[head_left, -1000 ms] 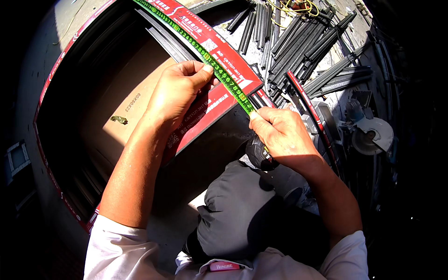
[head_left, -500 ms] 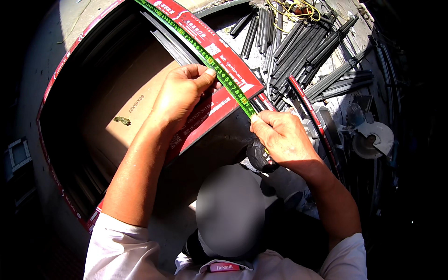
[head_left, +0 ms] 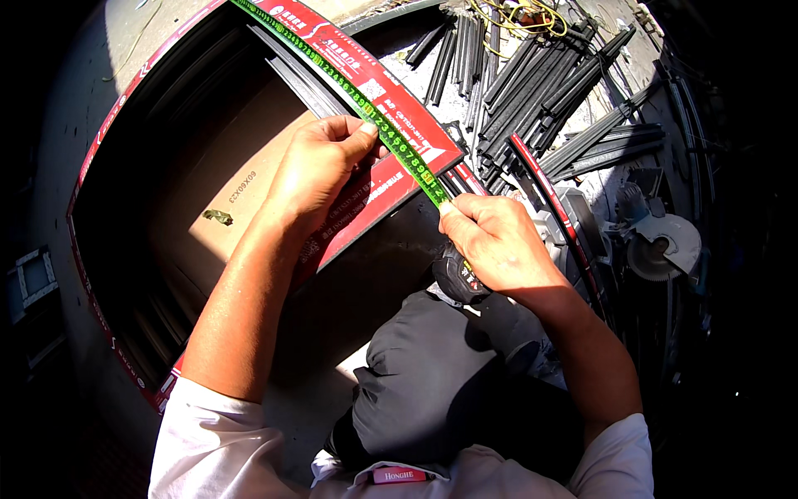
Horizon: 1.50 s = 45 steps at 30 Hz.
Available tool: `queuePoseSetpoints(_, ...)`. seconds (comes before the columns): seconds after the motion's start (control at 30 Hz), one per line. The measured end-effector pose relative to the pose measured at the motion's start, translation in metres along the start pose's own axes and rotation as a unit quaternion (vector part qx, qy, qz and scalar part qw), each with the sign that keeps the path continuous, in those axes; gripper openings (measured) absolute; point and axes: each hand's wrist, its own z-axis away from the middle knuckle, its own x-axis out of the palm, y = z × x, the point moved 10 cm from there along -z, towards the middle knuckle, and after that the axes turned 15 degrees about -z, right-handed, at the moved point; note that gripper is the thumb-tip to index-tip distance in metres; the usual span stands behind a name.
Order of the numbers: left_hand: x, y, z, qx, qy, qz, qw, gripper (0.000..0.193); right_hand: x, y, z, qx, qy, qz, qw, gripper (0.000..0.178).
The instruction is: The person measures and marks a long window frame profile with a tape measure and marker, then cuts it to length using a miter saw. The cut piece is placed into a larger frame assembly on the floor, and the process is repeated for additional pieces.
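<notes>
A green tape measure blade [head_left: 404,155] stretches along the far red-covered bar of a large frame [head_left: 362,209] and past its near right corner. My left hand [head_left: 318,162] is closed at the inner edge of that bar, its thumb pressed on the blade and its other fingertips hidden behind. Beyond the corner, my right hand [head_left: 500,241] grips the tape measure, pinching the blade where it passes the frame. The black tape case [head_left: 457,279] shows below that hand, partly covered by it.
Inside the frame lie dark profile strips [head_left: 303,83] and brown cardboard [head_left: 224,179] with a dry leaf. Many dark metal offcuts [head_left: 540,91] and a yellow cord [head_left: 536,18] lie at the far right. A circular saw blade [head_left: 652,254] with a pale guard stands at the right.
My right hand and the tape case have shifted slightly left. The frame's corner also appears a little further left, and my left hand keeps its hold on the blade.
</notes>
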Motion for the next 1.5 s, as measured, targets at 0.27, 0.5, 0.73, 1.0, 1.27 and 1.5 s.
queuePoseSetpoints(0.27,0.0,-0.002,-0.001,-0.006,-0.011,-0.004,1.0,0.016,-0.001,0.001,0.0,-0.002,0.005,0.005,1.0,0.036)
queuePoseSetpoints(0.5,0.001,-0.002,-0.003,-0.001,-0.018,-0.006,1.0,0.018,-0.001,0.005,0.001,0.041,-0.008,-0.007,0.999,0.036)
queuePoseSetpoints(0.73,-0.001,0.006,0.004,-0.002,0.014,-0.016,1.0,0.02,-0.001,0.002,-0.001,-0.006,0.007,0.038,0.999,0.038)
queuePoseSetpoints(1.0,-0.003,0.009,0.0,0.026,0.03,-0.007,0.999,0.026,-0.005,0.006,0.0,-0.059,0.034,0.004,0.998,0.037)
queuePoseSetpoints(1.27,-0.003,0.023,0.005,0.075,0.094,-0.053,0.991,0.036,-0.042,0.025,0.035,-0.096,0.025,-0.121,0.988,0.036)
queuePoseSetpoints(1.5,-0.021,0.037,0.013,0.171,0.199,-0.224,0.939,0.032,-0.131,0.129,0.121,-0.007,0.027,-0.126,0.992,0.035)
